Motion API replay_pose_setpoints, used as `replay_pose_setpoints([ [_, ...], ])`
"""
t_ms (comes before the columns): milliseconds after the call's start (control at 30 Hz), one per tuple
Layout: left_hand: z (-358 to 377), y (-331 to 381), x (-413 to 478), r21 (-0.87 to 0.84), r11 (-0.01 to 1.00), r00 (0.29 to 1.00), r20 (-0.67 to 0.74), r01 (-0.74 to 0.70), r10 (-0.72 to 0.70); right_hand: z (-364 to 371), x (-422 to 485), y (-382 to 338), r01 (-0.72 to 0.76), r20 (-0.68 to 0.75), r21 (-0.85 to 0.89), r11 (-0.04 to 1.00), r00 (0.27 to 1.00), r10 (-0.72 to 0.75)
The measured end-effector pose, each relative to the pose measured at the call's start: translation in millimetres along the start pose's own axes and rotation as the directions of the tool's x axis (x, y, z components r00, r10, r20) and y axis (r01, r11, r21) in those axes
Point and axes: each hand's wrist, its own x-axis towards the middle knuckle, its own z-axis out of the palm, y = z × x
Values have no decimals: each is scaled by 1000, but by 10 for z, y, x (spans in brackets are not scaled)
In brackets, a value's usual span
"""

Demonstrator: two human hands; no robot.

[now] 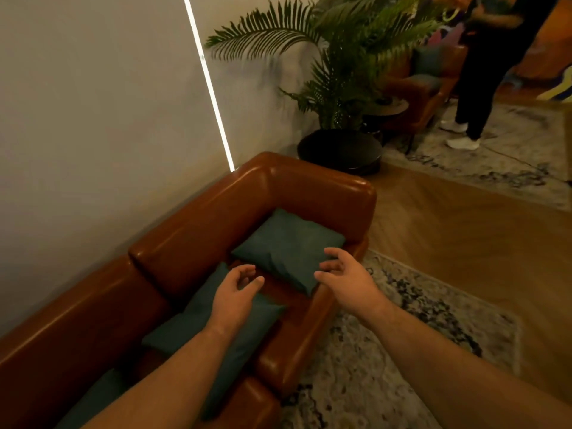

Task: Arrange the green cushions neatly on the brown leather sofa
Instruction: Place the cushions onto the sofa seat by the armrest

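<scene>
Noted from my remote station: a brown leather sofa (192,230) stands along a pale wall (93,103), with its armrest end near a potted palm (337,75). A patterned rug (387,351) lies in front of it.

Three green cushions lie on the seat. The far cushion (288,246) lies flat in the corner by the armrest. The middle cushion (247,332) lies just beside it and is partly covered by the left forearm. The near cushion (99,394) is at the bottom edge of view.

The left hand (235,295) hovers above the middle cushion, fingers loosely curled, holding nothing. The right hand (343,274) is at the far cushion's front edge, fingers relaxed and apart, gripping nothing. I cannot tell whether it touches the cushion.
</scene>
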Motion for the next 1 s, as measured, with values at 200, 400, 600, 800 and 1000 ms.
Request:
replay_pose_setpoints([
  [200, 237, 93, 525, -40, 999, 1000, -18, 20, -21, -181, 466, 7, -6, -11, 11, 1000, 1000, 6],
  [400, 451, 148, 1115, -82, 996, 998, -36, 45, -48, -380, 934, -128, -15, -31, -35, 999, 999, 14],
  [600, 738, 166, 1480, -94, 992, 996, -21, 83, -86, -570, 1341, -176, -36, -2, -49, 998, 999, 36],
  [800, 1075, 109, 1838, -134, 978, 983, -71, 158, -168, -714, 2025, -49, -18, 94, -82, 996, 995, 26],
  [1000, 1475, 157, 2162, -179, 961, 940, -232, 210, -249, -1036, 2805, 46, 51, 291, -140, 989, 957, -9],
])
